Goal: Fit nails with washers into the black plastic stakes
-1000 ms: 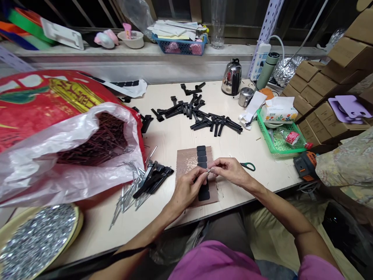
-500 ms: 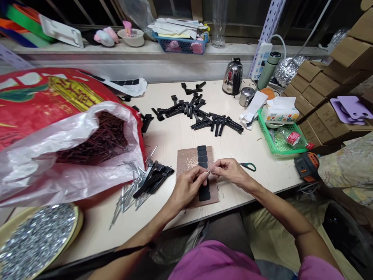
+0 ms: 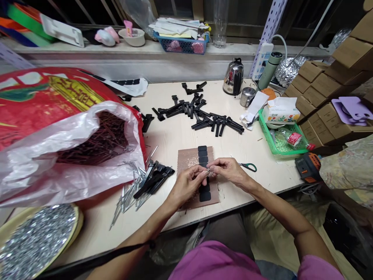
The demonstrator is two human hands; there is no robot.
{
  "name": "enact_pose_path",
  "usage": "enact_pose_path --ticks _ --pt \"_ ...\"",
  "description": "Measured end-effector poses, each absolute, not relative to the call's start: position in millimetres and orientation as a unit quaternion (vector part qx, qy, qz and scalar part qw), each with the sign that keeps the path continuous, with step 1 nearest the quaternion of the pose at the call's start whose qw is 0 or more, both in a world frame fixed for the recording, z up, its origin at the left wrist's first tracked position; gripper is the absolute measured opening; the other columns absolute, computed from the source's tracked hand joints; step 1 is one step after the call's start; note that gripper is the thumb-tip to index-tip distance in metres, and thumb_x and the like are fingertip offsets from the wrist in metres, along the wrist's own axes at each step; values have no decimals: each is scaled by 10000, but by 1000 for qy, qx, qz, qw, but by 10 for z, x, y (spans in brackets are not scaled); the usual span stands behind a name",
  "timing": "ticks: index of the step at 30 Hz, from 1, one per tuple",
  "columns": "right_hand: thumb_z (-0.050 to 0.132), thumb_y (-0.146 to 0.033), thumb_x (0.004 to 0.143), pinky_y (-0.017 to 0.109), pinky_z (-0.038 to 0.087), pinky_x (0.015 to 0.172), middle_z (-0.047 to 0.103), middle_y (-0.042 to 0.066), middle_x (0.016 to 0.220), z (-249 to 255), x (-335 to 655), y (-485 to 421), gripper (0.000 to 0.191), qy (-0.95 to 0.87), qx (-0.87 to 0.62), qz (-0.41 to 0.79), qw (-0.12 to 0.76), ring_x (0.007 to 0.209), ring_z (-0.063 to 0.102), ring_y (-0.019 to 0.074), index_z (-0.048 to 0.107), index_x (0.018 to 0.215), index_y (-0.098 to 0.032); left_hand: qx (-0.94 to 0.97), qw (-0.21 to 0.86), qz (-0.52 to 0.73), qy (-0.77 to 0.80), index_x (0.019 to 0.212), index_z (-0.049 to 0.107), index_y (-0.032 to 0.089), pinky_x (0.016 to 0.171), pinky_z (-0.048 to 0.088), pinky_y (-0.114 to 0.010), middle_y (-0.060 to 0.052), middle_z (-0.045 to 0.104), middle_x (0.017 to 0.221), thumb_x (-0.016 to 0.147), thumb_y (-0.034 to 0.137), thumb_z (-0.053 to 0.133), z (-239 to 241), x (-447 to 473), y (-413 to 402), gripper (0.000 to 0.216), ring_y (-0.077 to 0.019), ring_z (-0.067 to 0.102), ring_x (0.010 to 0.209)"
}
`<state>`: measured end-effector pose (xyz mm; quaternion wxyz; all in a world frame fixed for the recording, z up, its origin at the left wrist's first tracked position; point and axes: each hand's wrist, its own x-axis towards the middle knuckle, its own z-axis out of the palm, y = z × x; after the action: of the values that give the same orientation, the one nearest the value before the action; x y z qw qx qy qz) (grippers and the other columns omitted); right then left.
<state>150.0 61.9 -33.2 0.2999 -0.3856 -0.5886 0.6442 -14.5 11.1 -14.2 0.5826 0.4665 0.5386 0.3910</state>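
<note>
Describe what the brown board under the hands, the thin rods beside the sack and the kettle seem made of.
Brown board: matte, possibly wood or card; its streaked surface leaves it open.
Thin rods: probably metal, silvery and shiny, given their bright glints.
Kettle: polished metal, likely stainless steel, from its mirror-like reflections.

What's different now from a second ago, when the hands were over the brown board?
Only a little! The left hand and right hand pinch a tiny shiny piece, their fingertips slightly shifted, too little to say which way. Nothing was visibly picked up or let go. The brown board, black pieces and scissors stayed put.
</note>
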Motion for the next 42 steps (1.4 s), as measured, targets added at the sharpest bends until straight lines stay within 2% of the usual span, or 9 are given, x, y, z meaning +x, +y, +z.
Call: enact_pose_path --ticks 4,6,13,17,26,31,37,42 --pt "709 -375 709 233 493 676 679 21 800 -311 1536 685 263 -607 -377 606 349 683 612 97 724 850 -154 352 725 322 496 737 521 168 360 119 -165 69 516 498 567 567 769 -160 -229 153 499 -4 194 345" --pt "730 -392 693 239 502 676 675 14 783 -314 1550 707 279 -593 -381 610 362 671 617 98 718 845 -158 320 755 313 478 755 520 166 355 93 -157 75 512 490 541 540 802 -165 -252 170 515 8 170 334" --pt "798 -462 619 219 504 624 652 -13 712 -386 1509 698 411 -476 -375 728 320 592 580 65 700 862 -146 305 747 359 469 771 557 146 346 80 -153 60 536 495 531 541 816 -164 -190 160 531 16 197 324" --pt "843 -479 534 177 468 558 614 -42 623 -420 1491 710 456 -405 -357 790 292 527 526 32 703 796 -133 299 743 362 477 767 568 135 339 82 -152 54 544 489 487 573 824 -134 -170 145 579 16 207 321" --pt "850 -491 501 165 442 539 647 -20 609 -409 1469 695 446 -385 -353 809 269 513 507 29 708 721 -129 302 743 370 468 751 573 134 336 85 -155 43 552 485 484 590 815 -145 -154 150 581 13 219 319" --pt "817 -511 562 177 451 560 652 -21 624 -389 1480 688 429 -433 -348 784 277 529 521 40 721 762 -143 309 743 368 466 776 609 124 344 73 -166 43 545 498 549 546 804 -164 -173 149 518 12 211 325" --pt "744 -506 678 212 469 612 680 6 722 -417 1531 712 401 -546 -344 704 295 605 562 74 729 871 -154 309 731 381 475 883 669 104 347 75 -173 43 538 499 535 553 805 -186 -182 140 584 6 214 338" --pt "678 -434 768 227 460 633 664 19 805 -391 1562 703 291 -637 -342 618 307 643 574 85 734 866 -165 333 717 378 481 907 685 104 344 87 -175 43 531 497 553 574 780 -196 -195 133 596 -2 226 341"
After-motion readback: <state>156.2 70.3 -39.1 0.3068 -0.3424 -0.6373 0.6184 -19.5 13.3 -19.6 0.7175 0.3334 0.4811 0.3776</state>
